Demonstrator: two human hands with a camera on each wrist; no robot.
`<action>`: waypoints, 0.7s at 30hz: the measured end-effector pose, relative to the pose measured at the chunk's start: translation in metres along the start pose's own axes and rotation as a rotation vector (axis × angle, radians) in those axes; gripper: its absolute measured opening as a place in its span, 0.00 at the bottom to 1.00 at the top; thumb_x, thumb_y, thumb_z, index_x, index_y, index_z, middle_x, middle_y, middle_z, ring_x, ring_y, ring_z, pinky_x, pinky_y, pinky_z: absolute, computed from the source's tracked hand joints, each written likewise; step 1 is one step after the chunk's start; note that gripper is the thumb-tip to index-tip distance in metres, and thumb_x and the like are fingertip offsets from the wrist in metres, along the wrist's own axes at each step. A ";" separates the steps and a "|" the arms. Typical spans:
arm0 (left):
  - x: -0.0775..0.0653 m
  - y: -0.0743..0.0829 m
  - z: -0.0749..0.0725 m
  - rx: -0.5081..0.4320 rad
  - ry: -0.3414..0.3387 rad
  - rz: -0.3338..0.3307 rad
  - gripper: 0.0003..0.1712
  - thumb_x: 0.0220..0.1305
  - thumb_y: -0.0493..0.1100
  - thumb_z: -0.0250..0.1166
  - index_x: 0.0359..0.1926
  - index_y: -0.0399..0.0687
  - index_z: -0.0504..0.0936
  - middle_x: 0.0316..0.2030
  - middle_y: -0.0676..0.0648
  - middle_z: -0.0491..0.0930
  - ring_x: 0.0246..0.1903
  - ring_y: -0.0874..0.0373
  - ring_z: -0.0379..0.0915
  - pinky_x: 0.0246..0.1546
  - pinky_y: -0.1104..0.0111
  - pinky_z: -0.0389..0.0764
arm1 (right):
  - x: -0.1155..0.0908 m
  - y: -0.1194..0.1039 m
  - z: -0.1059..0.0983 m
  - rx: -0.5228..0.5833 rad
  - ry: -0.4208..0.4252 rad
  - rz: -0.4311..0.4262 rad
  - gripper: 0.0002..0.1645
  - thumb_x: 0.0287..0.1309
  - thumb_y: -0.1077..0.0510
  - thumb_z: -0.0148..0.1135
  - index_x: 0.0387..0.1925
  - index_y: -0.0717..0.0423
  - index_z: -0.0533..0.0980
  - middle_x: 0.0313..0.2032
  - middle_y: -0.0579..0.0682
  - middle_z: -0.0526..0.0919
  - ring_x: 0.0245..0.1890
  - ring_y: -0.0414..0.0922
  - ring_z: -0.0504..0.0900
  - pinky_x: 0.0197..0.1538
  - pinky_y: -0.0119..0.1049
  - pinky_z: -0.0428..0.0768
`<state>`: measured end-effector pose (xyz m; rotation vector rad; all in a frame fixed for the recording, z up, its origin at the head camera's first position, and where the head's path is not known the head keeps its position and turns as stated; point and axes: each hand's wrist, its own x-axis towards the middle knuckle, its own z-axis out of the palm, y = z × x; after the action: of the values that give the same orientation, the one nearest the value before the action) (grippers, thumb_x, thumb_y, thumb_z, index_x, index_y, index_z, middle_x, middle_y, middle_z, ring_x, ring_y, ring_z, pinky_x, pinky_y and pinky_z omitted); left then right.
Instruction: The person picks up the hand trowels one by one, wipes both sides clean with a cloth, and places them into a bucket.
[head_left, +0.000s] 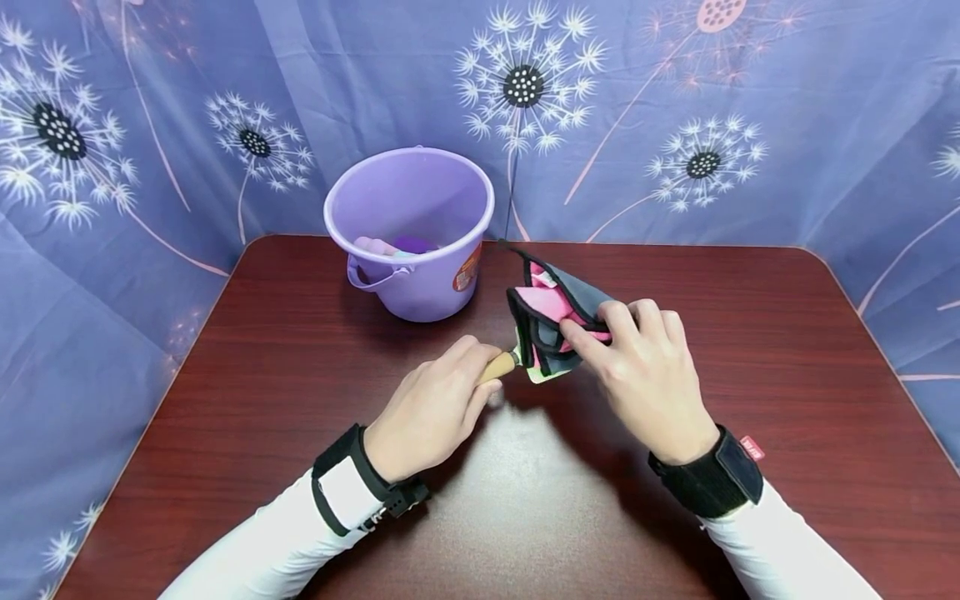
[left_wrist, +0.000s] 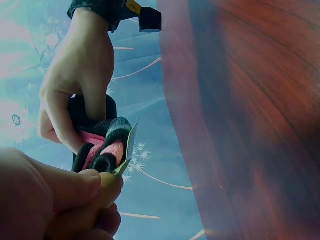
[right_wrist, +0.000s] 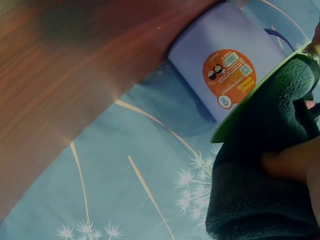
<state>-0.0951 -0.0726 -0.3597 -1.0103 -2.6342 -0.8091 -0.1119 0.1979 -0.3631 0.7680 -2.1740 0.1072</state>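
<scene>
My left hand [head_left: 433, 406] grips the wooden handle of a small tool [head_left: 498, 367] with a thin light-green blade. In the left wrist view the thumb presses along that handle [left_wrist: 111, 189]. A grey and pink cloth with black edging [head_left: 581, 287] is bunched over the blade and hides most of it. My right hand [head_left: 648, 375] holds the cloth, fingers curled over its right side. One green blade edge [right_wrist: 223, 132] shows beside the grey cloth [right_wrist: 250, 195] in the right wrist view. Both hands are raised over the table.
Behind the hands a purple bucket [head_left: 431, 292] stands at the table's back edge, its handle hanging at the front left. Small pink and purple things [head_left: 375, 245] lie inside it. A blue curtain with dandelions [head_left: 637, 125] hangs behind the dark red wooden table [head_left: 247, 400].
</scene>
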 end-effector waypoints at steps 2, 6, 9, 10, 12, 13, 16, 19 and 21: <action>0.000 0.000 0.000 -0.002 0.003 -0.004 0.11 0.75 0.41 0.67 0.55 0.47 0.81 0.39 0.53 0.73 0.28 0.59 0.71 0.29 0.63 0.79 | -0.001 0.003 0.000 -0.010 -0.013 0.026 0.18 0.74 0.63 0.54 0.55 0.49 0.85 0.40 0.63 0.75 0.33 0.65 0.69 0.30 0.57 0.63; 0.000 0.000 -0.001 -0.008 0.013 -0.003 0.12 0.75 0.40 0.67 0.56 0.46 0.81 0.39 0.53 0.73 0.29 0.60 0.72 0.30 0.62 0.79 | -0.002 0.008 -0.001 -0.038 -0.036 0.073 0.18 0.68 0.63 0.64 0.56 0.48 0.84 0.40 0.64 0.74 0.34 0.66 0.69 0.30 0.57 0.63; 0.000 0.000 -0.002 -0.020 0.022 -0.001 0.12 0.75 0.39 0.67 0.56 0.46 0.81 0.40 0.53 0.74 0.31 0.60 0.72 0.30 0.63 0.79 | -0.002 0.010 -0.002 -0.057 -0.044 0.101 0.21 0.62 0.64 0.71 0.56 0.48 0.84 0.40 0.64 0.74 0.35 0.66 0.70 0.29 0.57 0.64; 0.000 -0.001 -0.002 -0.021 0.024 0.000 0.12 0.75 0.39 0.67 0.56 0.46 0.81 0.40 0.53 0.74 0.30 0.60 0.72 0.30 0.63 0.79 | -0.002 0.011 -0.002 -0.064 -0.045 0.109 0.22 0.60 0.64 0.73 0.56 0.48 0.85 0.40 0.64 0.74 0.35 0.66 0.70 0.29 0.57 0.64; 0.000 -0.001 -0.003 -0.016 0.028 -0.004 0.12 0.75 0.39 0.67 0.56 0.46 0.81 0.39 0.53 0.73 0.29 0.60 0.71 0.30 0.63 0.78 | -0.002 0.011 -0.002 -0.075 -0.046 0.123 0.24 0.57 0.65 0.76 0.56 0.48 0.85 0.39 0.64 0.74 0.35 0.65 0.70 0.29 0.56 0.64; 0.000 -0.001 -0.003 -0.013 0.031 -0.006 0.12 0.75 0.39 0.67 0.56 0.46 0.81 0.39 0.53 0.73 0.29 0.60 0.71 0.29 0.63 0.78 | -0.003 0.012 -0.002 -0.081 -0.043 0.130 0.25 0.57 0.65 0.76 0.56 0.48 0.85 0.39 0.64 0.74 0.34 0.65 0.70 0.29 0.56 0.64; 0.000 -0.001 -0.004 0.000 0.037 -0.011 0.13 0.75 0.40 0.67 0.57 0.46 0.81 0.38 0.53 0.73 0.27 0.59 0.71 0.28 0.63 0.78 | -0.003 0.013 -0.002 -0.097 -0.037 0.145 0.25 0.57 0.66 0.75 0.56 0.49 0.85 0.38 0.63 0.74 0.33 0.65 0.70 0.29 0.55 0.63; 0.000 -0.001 -0.004 0.001 0.047 -0.015 0.14 0.75 0.40 0.67 0.57 0.45 0.81 0.39 0.53 0.73 0.26 0.59 0.71 0.27 0.63 0.78 | -0.003 0.014 -0.002 -0.102 -0.031 0.157 0.23 0.59 0.67 0.72 0.56 0.49 0.86 0.37 0.64 0.73 0.32 0.64 0.69 0.29 0.55 0.63; 0.000 -0.001 -0.004 -0.001 0.053 -0.017 0.14 0.75 0.40 0.67 0.57 0.45 0.81 0.39 0.53 0.73 0.26 0.60 0.71 0.27 0.64 0.78 | -0.003 0.015 -0.002 -0.103 -0.030 0.161 0.22 0.60 0.67 0.71 0.55 0.50 0.85 0.37 0.64 0.73 0.32 0.65 0.69 0.28 0.55 0.63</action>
<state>-0.0960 -0.0755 -0.3567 -0.9548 -2.6014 -0.8289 -0.1173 0.2119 -0.3608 0.5387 -2.2492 0.0655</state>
